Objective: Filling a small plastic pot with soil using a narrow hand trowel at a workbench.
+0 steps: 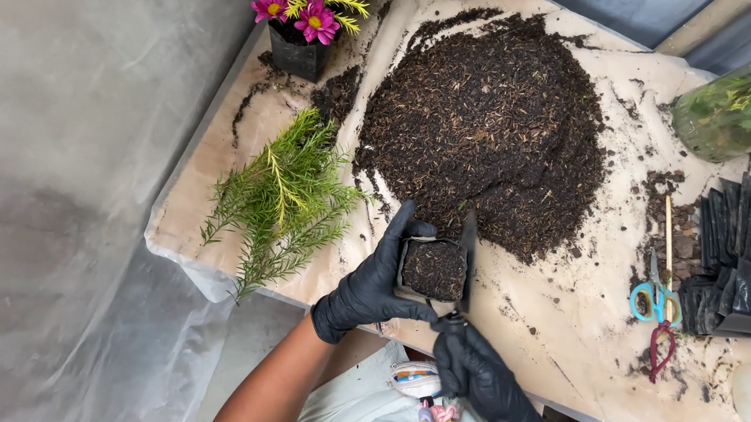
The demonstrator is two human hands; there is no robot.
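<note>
At the near edge of the table, the fingers of the left hand, in a black glove, are curled closed around the side of a small black bag filled with soil. The right hand, gloved the same, pinches the bag's lower corner between thumb and fingertips, just below the left. The bag sits upright between the two hands, its open mouth facing up; the left hand wraps it from the left, the right holds it from the near side, so both are touching it. Just beyond the bag lies a large heap of dark soil. To the left lie green cuttings, and farther off stands a potted plant with pink flowers. Well to the right are scissors, a stack of empty black bags and a green bottle.
</note>
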